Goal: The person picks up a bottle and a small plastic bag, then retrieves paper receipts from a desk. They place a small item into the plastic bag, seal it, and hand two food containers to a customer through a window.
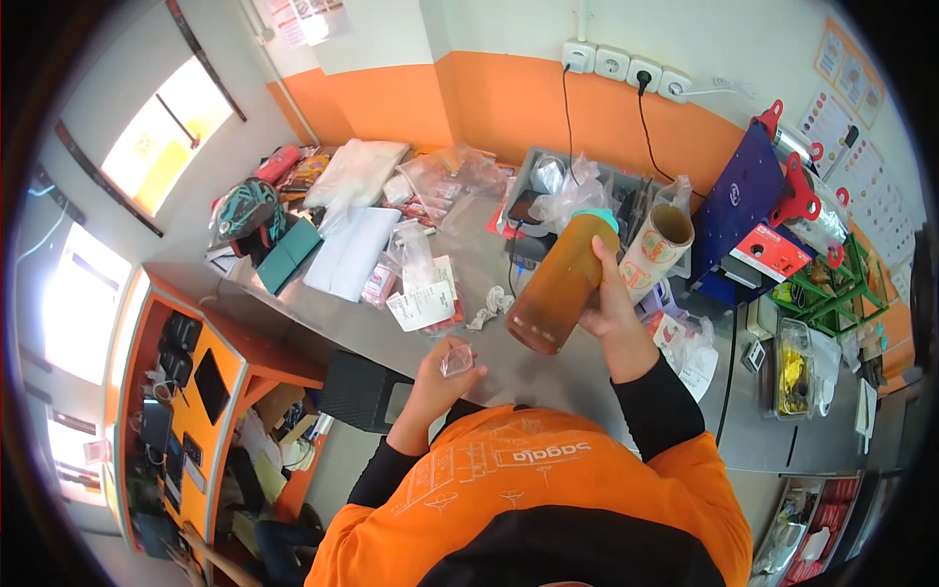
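My right hand (611,303) is wrapped round a large clear bottle (558,286) of orange-brown sauce. The bottle is held above the steel counter (460,240), tilted, its teal top (597,217) pointing away from me and its base nearer. In my left hand (440,383) is a small clear plastic cup (456,361), pinched between the fingers near the counter's front edge. The cup looks empty. A gap separates the cup from the bottle's base. Crumpled white paper (491,306) and a printed receipt (423,306) lie just beyond my hands.
A grey bin (533,176) with plastic bags stands behind the bottle, beside a plastic roll (668,230). A blue machine (738,201) occupies the right, near a clear tub (790,370). White packaging (349,252) covers the left. Another person's hands (193,548) rest at an orange desk (210,416).
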`<state>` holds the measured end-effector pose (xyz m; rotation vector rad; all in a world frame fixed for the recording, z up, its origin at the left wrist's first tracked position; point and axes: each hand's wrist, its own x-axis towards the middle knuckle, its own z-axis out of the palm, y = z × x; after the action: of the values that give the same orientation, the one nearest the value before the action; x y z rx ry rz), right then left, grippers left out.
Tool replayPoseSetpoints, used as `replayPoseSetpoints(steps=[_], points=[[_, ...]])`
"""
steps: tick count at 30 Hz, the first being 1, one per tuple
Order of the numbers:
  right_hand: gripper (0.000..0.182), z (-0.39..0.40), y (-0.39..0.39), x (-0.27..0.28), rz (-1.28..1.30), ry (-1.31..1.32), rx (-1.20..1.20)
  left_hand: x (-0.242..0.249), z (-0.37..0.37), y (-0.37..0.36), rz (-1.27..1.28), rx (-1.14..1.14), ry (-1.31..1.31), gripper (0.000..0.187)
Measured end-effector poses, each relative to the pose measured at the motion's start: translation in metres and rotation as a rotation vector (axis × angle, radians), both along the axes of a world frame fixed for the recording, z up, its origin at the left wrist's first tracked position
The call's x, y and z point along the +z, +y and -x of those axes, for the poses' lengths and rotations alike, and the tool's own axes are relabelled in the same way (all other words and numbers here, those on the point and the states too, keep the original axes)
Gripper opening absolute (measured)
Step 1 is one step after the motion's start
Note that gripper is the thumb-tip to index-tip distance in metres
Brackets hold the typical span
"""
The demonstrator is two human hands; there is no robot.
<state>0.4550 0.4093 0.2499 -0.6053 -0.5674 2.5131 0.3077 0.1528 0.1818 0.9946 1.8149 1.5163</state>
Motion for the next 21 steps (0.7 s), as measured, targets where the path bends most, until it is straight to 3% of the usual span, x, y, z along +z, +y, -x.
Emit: replayPoseSetpoints(steps=[3,6,7,10,12,14,21], points=[[0.063,0.01,-0.008,-0.008,-0.528,0.026,-0.055,0.008,-0.003,0.0,-0.053,0.0,-0.032,0.036],[0.077,0.004,-0.013,-0.003,-1.504,-0.173,-0.063,0.003,0.0,-0.003,-0.105,-0.014,-0.041,0.039],[0.086,0.006,-0.007,-0.008,-1.639,-0.153,0.025,0.0,0.001,-0.003,-0.121,-0.019,-0.036,0.04],[0.075,0.011,0.0,-0.025,-1.074,-0.033,-0.179,0.013,-0.002,-0.006,-0.025,-0.02,-0.056,0.038],[0.05,0.01,0.003,-0.023,-0.317,0.071,-0.196,0.003,0.002,-0.007,-0.02,-0.03,-0.015,0.036],[0.054,0.008,0.002,-0.029,-0.01,0.138,-0.122,-0.003,0.003,-0.007,-0.023,-0.035,0.005,0.035],[0.055,0.012,-0.024,-0.022,0.045,0.15,-0.09,-0.005,0.003,-0.007,-0.056,-0.051,-0.012,0.027]])
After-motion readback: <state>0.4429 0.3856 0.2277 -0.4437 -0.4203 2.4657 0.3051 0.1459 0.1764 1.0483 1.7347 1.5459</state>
